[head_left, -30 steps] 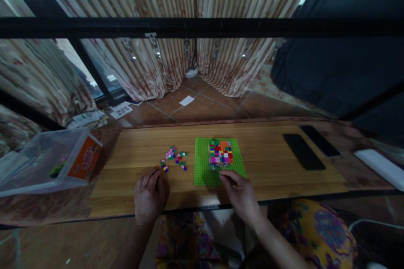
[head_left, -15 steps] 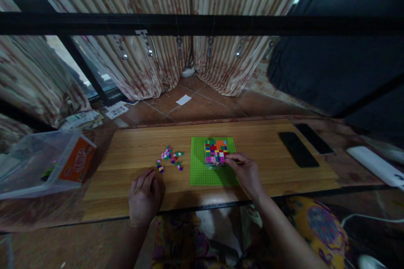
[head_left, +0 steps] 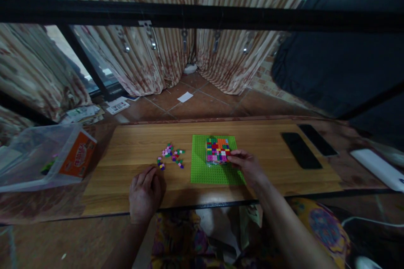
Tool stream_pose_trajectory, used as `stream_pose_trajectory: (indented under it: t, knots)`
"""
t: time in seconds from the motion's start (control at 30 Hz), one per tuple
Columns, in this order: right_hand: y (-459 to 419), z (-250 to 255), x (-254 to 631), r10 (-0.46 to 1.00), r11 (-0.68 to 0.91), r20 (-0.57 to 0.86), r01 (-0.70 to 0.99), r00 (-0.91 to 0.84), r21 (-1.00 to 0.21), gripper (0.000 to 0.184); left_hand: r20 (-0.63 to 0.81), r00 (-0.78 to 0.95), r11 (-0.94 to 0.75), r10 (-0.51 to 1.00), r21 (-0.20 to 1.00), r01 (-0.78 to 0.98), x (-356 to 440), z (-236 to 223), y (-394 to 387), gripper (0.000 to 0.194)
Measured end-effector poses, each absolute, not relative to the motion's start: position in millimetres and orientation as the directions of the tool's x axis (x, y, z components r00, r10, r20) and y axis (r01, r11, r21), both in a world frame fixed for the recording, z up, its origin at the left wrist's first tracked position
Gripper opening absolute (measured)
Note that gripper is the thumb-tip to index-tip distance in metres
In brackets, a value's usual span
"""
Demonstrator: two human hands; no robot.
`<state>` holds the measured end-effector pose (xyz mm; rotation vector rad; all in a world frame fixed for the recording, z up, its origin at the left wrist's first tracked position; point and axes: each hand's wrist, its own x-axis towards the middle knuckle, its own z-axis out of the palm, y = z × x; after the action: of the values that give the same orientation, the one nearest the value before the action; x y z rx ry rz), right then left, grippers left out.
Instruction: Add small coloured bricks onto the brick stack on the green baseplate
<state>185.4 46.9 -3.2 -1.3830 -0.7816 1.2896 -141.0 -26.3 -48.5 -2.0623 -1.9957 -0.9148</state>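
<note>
A low block of multicoloured toy building bricks (head_left: 217, 150) stands on a green studded baseplate (head_left: 198, 172). At its right edge is my right hand (head_left: 248, 166), thumb and forefinger drawn together against the bricks. Any piece in that pinch is too small to make out. My left hand (head_left: 143, 191) rests on the wooden board, fingers curled in, and no piece shows in it. Just beyond its fingertips lies a loose scatter of small bricks (head_left: 168, 151) in pink, purple, green, white and other colours.
Two dark phones (head_left: 301, 150) (head_left: 317, 139) lie on the right of the wooden board (head_left: 139, 134). A clear plastic bin (head_left: 34, 155) with an orange label stands at the left. A white device (head_left: 375, 168) sits far right. Curtains (head_left: 158, 59) hang behind.
The camera view has shifted slightly. My right hand stays at the right edge of the brick block, its fingers only slightly moved. My left hand keeps its place.
</note>
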Motion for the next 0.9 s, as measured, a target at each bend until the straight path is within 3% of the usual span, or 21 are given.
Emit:
stream_pose_trajectory:
  t: [0.9]
  knots:
    - [68.5, 7.4, 168.4, 0.84, -0.519, -0.531, -0.121, 0.11, -0.846, 0.03, 0.475, -0.065, -0.104, 0.878, 0.321, 0.941, -138.4, -44.1, -26.6, 0.028]
